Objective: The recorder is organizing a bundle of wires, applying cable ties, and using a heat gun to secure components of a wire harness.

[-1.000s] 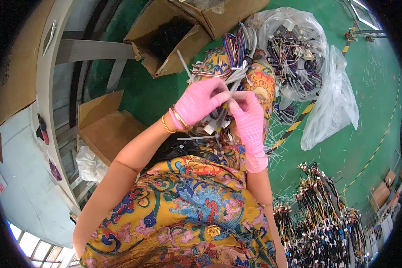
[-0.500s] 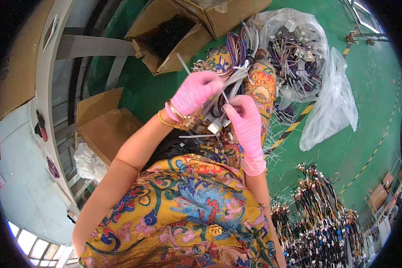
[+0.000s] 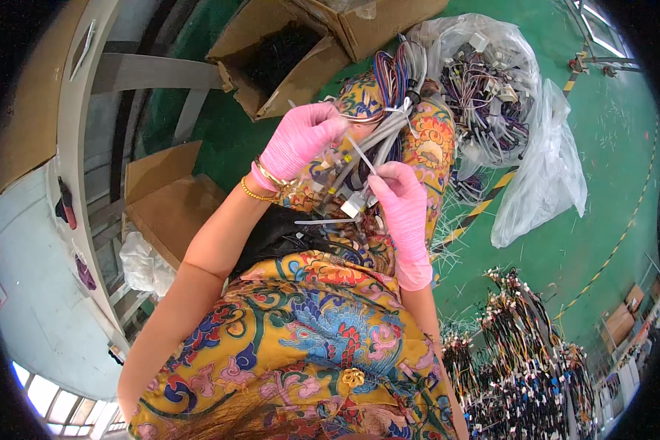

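The left hand (image 3: 301, 144) is partly hiding a pale strip (image 3: 361, 154). The near edge is cutting off the right cable pile (image 3: 524, 370), the far edge a carton (image 3: 389, 28).

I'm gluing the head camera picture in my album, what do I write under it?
Pink-gloved left hand and right hand hold a thin pale strip above a wire bundle.

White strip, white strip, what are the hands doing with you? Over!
Left hand, right hand: both pinching. White strip: slanting between them. Wire bundle: underneath, nothing seen blocking.
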Available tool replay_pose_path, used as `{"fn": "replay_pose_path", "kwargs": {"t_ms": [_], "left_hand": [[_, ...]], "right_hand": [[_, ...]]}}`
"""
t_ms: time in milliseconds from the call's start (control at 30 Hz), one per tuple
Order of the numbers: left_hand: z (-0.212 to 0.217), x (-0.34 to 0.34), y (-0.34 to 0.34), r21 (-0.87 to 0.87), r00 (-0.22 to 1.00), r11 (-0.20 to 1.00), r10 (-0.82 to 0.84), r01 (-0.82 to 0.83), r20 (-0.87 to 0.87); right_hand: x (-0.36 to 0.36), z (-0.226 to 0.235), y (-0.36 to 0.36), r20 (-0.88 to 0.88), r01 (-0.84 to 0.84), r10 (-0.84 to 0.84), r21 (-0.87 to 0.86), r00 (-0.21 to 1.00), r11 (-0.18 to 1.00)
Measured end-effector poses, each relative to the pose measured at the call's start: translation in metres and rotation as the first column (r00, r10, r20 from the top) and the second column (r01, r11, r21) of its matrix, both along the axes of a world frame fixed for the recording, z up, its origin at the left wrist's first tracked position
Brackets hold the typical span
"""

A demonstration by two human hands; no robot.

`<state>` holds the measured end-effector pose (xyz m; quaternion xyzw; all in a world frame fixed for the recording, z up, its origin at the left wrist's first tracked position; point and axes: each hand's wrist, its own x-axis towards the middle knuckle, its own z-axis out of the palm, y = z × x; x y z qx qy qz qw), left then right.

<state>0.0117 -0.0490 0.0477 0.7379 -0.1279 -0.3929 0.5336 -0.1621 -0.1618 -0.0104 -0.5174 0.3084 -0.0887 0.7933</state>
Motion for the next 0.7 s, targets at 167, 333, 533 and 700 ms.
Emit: {"fn": "replay_pose_path", "kwargs": {"t_ms": [167, 333, 533, 700], "left_hand": [[0.006, 0.004, 0.011, 0.006, 0.986, 0.999, 0.053, -0.053, -0.161], [0.002, 0.001, 0.012, -0.020, 0.982, 0.998, 0.057, -0.062, -0.179], [0.008, -0.003, 0.021, -0.008, 0.974, 1.000, 0.024, -0.027, -0.226], [0.007, -0.006, 0.018, -0.040, 0.991, 0.998, 0.046, -0.052, -0.129]], "right_hand": [[-0.001, 0.002, -0.001, -0.030, -0.006, 0.014, 0.262, 0.999, 0.965], [-0.005, -0.012, -0.004, -0.051, 0.017, 0.006, 0.454, 0.999, 0.891], [-0.002, -0.003, -0.003, -0.068, 0.074, -0.040, 0.610, 0.997, 0.789], [-0.002, 0.001, -0.006, -0.029, 0.029, -0.014, 0.604, 0.999, 0.797]]}}
